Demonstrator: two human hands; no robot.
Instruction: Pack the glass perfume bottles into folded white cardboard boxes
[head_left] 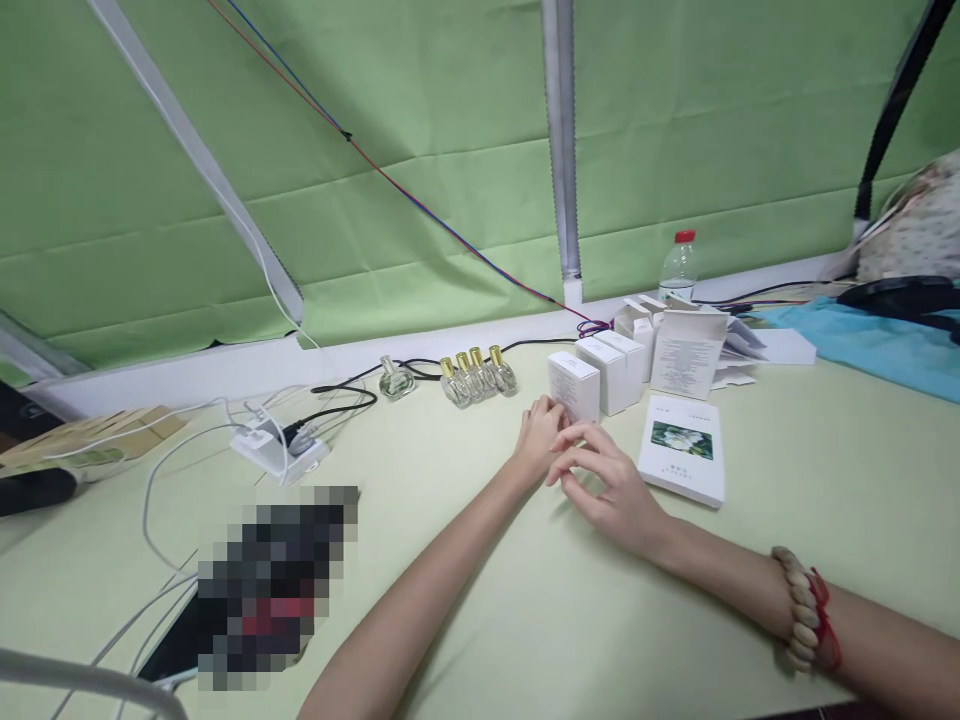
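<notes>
My left hand point(538, 436) reaches forward with its fingers curled against the lower left corner of a small white carton point(574, 386). Its thumb is hidden, and the carton stands upright on the table. Just to the right, my right hand point(606, 492) hovers with bent, spread fingers and nothing in them. Behind the first carton, more white cartons point(621, 372) stand close together in a row. A flat white box with a flower picture point(682, 448) lies right of my right hand.
Several glass perfume bottles with gold caps point(480, 376) lean together, and another glass bottle point(395, 380) lies left of them. Opened cartons point(688, 352) and a water bottle point(679, 270) stand at the back right. A power strip point(279, 448) with cables and a pixelated dark object point(274, 585) occupy the left.
</notes>
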